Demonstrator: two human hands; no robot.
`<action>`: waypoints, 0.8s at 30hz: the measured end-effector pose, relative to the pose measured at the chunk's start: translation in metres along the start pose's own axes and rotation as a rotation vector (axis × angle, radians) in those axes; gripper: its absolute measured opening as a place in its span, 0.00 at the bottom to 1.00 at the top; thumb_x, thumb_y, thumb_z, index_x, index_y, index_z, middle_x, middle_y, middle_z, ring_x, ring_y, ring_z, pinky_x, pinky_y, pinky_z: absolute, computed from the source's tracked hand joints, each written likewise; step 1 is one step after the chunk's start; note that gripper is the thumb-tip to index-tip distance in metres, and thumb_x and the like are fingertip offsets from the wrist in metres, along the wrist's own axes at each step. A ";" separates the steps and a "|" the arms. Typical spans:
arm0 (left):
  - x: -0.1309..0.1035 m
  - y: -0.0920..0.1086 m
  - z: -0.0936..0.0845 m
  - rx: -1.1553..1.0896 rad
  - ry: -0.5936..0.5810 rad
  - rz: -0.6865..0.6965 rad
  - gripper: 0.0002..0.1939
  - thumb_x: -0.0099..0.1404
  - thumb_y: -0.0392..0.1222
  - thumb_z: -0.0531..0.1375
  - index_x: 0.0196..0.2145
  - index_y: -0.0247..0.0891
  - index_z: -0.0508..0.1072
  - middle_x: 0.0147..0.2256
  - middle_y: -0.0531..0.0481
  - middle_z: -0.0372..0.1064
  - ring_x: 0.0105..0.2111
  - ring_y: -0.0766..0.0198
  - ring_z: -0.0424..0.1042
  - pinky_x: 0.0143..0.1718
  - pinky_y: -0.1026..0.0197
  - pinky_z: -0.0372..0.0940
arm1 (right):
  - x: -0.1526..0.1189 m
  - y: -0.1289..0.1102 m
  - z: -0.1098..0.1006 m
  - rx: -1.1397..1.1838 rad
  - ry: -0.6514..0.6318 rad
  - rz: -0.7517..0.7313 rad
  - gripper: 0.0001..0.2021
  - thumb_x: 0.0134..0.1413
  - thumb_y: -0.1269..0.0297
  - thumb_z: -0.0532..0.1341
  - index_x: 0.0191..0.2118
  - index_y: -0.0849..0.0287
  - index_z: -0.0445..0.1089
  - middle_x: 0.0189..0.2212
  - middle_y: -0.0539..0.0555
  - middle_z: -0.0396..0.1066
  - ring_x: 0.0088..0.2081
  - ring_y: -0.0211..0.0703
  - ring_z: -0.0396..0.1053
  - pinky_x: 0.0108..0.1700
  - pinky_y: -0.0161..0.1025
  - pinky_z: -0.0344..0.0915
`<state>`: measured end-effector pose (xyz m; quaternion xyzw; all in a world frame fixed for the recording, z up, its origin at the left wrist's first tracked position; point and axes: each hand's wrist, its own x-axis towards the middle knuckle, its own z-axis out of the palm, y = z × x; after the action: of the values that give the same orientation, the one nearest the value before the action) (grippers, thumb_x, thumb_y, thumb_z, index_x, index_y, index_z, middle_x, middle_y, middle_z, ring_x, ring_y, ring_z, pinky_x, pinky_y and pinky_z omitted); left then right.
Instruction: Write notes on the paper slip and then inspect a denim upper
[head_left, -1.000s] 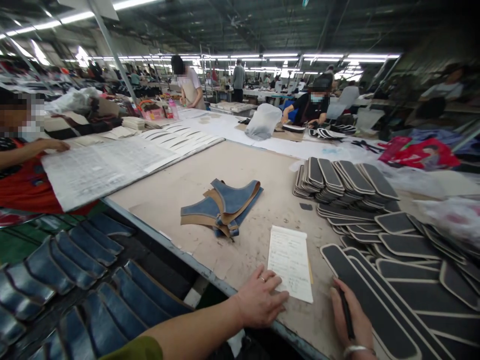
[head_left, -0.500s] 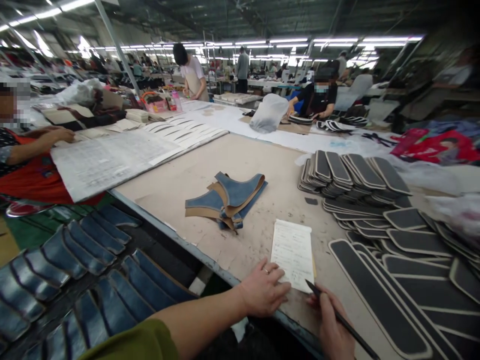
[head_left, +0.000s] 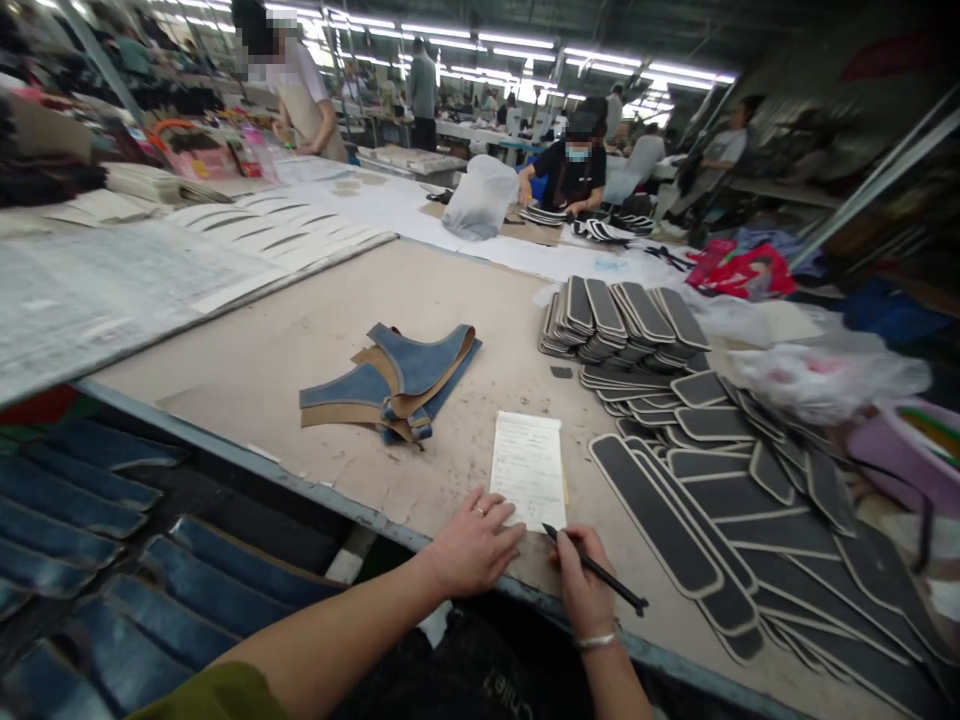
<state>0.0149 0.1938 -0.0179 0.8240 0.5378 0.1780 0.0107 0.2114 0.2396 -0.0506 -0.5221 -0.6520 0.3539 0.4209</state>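
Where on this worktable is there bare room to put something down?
Bare tabletop lies left of and beyond the blue leather pieces, toward the newspaper sheets. A smaller patch sits between those pieces and the paper slip. The right side is crowded with black strips and their stacks.

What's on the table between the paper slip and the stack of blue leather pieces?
Nothing: in the head view only bare, scuffed tabletop separates the paper slip from the stack of blue leather pieces.
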 end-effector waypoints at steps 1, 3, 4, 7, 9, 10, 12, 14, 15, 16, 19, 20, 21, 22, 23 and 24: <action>0.001 0.000 0.001 0.001 -0.001 -0.004 0.17 0.68 0.48 0.49 0.52 0.45 0.65 0.50 0.45 0.62 0.54 0.52 0.56 0.58 0.42 0.47 | 0.000 0.001 0.001 -0.024 0.016 -0.004 0.17 0.57 0.47 0.55 0.36 0.58 0.66 0.25 0.50 0.69 0.27 0.45 0.68 0.31 0.40 0.66; 0.001 0.000 0.001 0.001 -0.008 -0.006 0.17 0.68 0.48 0.49 0.52 0.46 0.65 0.50 0.46 0.62 0.54 0.52 0.57 0.58 0.42 0.48 | 0.000 0.002 0.002 -0.070 0.028 -0.024 0.16 0.56 0.48 0.56 0.35 0.58 0.66 0.26 0.51 0.70 0.28 0.45 0.68 0.33 0.40 0.65; 0.001 0.000 0.001 -0.003 -0.013 -0.006 0.17 0.68 0.48 0.49 0.52 0.46 0.65 0.50 0.46 0.62 0.54 0.52 0.57 0.58 0.42 0.48 | 0.000 0.002 0.002 -0.088 0.027 -0.037 0.15 0.56 0.49 0.56 0.34 0.57 0.66 0.27 0.51 0.70 0.29 0.45 0.68 0.34 0.40 0.65; 0.001 0.000 0.000 -0.023 -0.031 -0.004 0.17 0.68 0.48 0.48 0.52 0.45 0.65 0.50 0.45 0.62 0.54 0.51 0.56 0.58 0.42 0.48 | -0.002 0.001 0.002 -0.126 0.029 -0.068 0.14 0.56 0.50 0.57 0.34 0.57 0.67 0.28 0.50 0.70 0.29 0.44 0.69 0.34 0.39 0.64; 0.001 -0.001 0.000 -0.028 -0.035 -0.006 0.17 0.68 0.48 0.48 0.52 0.45 0.65 0.50 0.45 0.62 0.54 0.51 0.56 0.58 0.42 0.48 | -0.002 0.000 0.003 -0.141 0.030 -0.081 0.14 0.56 0.50 0.57 0.35 0.57 0.67 0.27 0.49 0.70 0.29 0.42 0.69 0.34 0.37 0.64; 0.001 -0.001 0.001 -0.027 -0.034 -0.007 0.17 0.69 0.48 0.48 0.52 0.45 0.64 0.50 0.45 0.62 0.54 0.51 0.56 0.58 0.41 0.48 | -0.002 0.000 0.004 -0.146 0.027 -0.085 0.14 0.56 0.50 0.57 0.35 0.57 0.67 0.27 0.49 0.70 0.28 0.42 0.69 0.33 0.37 0.64; 0.001 -0.002 0.001 -0.025 -0.032 -0.008 0.17 0.69 0.48 0.47 0.52 0.45 0.64 0.51 0.45 0.62 0.54 0.50 0.56 0.58 0.41 0.47 | -0.002 -0.001 0.006 -0.157 0.022 -0.088 0.14 0.56 0.50 0.57 0.35 0.56 0.67 0.26 0.48 0.70 0.27 0.41 0.69 0.32 0.36 0.64; 0.001 -0.003 0.002 -0.024 -0.037 -0.007 0.17 0.69 0.48 0.47 0.52 0.45 0.64 0.51 0.45 0.62 0.54 0.50 0.56 0.58 0.41 0.47 | -0.001 -0.001 0.008 -0.171 0.017 -0.088 0.14 0.56 0.49 0.57 0.34 0.56 0.68 0.24 0.47 0.70 0.26 0.40 0.68 0.30 0.35 0.63; 0.001 -0.003 0.003 -0.024 -0.040 -0.006 0.18 0.69 0.48 0.47 0.52 0.45 0.64 0.51 0.45 0.62 0.54 0.50 0.56 0.58 0.41 0.47 | -0.001 -0.001 0.009 -0.178 0.013 -0.090 0.14 0.56 0.49 0.57 0.34 0.56 0.68 0.24 0.47 0.70 0.26 0.40 0.68 0.30 0.35 0.63; 0.001 -0.003 0.003 -0.024 -0.044 -0.004 0.18 0.69 0.48 0.47 0.53 0.45 0.64 0.51 0.45 0.61 0.54 0.50 0.56 0.59 0.41 0.47 | 0.000 -0.002 0.009 -0.184 0.008 -0.092 0.14 0.55 0.49 0.58 0.34 0.56 0.68 0.24 0.47 0.70 0.25 0.40 0.68 0.29 0.35 0.63; 0.001 -0.003 0.004 -0.026 -0.047 -0.003 0.18 0.69 0.48 0.47 0.53 0.44 0.63 0.51 0.45 0.61 0.54 0.50 0.56 0.59 0.41 0.46 | 0.001 -0.004 0.011 -0.194 0.000 -0.099 0.15 0.55 0.49 0.57 0.33 0.56 0.68 0.25 0.47 0.70 0.26 0.40 0.68 0.30 0.34 0.64; 0.001 -0.003 0.004 -0.029 -0.048 -0.003 0.18 0.69 0.48 0.47 0.53 0.44 0.63 0.51 0.45 0.61 0.55 0.50 0.56 0.59 0.41 0.46 | 0.001 -0.004 0.011 -0.199 0.003 -0.101 0.15 0.55 0.49 0.57 0.33 0.57 0.68 0.25 0.47 0.71 0.26 0.40 0.68 0.30 0.34 0.64; 0.001 -0.003 0.004 -0.033 -0.048 -0.004 0.18 0.69 0.48 0.47 0.53 0.44 0.63 0.52 0.45 0.61 0.55 0.50 0.56 0.59 0.41 0.46 | 0.002 -0.005 0.011 -0.206 0.007 -0.101 0.15 0.55 0.49 0.57 0.33 0.57 0.68 0.24 0.47 0.70 0.26 0.40 0.68 0.30 0.34 0.64; 0.002 -0.003 0.004 -0.037 -0.048 -0.004 0.18 0.69 0.48 0.47 0.53 0.44 0.63 0.52 0.45 0.61 0.55 0.50 0.56 0.59 0.41 0.46 | 0.002 -0.005 0.012 -0.214 0.010 -0.101 0.16 0.55 0.49 0.57 0.33 0.57 0.68 0.24 0.47 0.70 0.26 0.40 0.68 0.30 0.34 0.64; 0.002 -0.003 0.004 -0.042 -0.047 -0.006 0.18 0.69 0.48 0.47 0.53 0.44 0.63 0.52 0.45 0.61 0.55 0.50 0.56 0.59 0.41 0.46 | 0.002 -0.005 0.012 -0.222 0.012 -0.103 0.16 0.55 0.48 0.57 0.33 0.57 0.68 0.24 0.47 0.70 0.25 0.40 0.68 0.29 0.34 0.64; 0.002 -0.003 0.003 -0.044 -0.044 -0.010 0.18 0.69 0.48 0.46 0.53 0.44 0.63 0.52 0.45 0.61 0.55 0.50 0.56 0.59 0.41 0.46 | 0.002 -0.005 0.012 -0.230 0.011 -0.105 0.16 0.55 0.48 0.56 0.33 0.57 0.69 0.24 0.48 0.70 0.25 0.40 0.68 0.29 0.34 0.64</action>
<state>0.0139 0.1969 -0.0211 0.8247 0.5373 0.1717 0.0416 0.1987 0.2405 -0.0502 -0.5337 -0.7125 0.2515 0.3798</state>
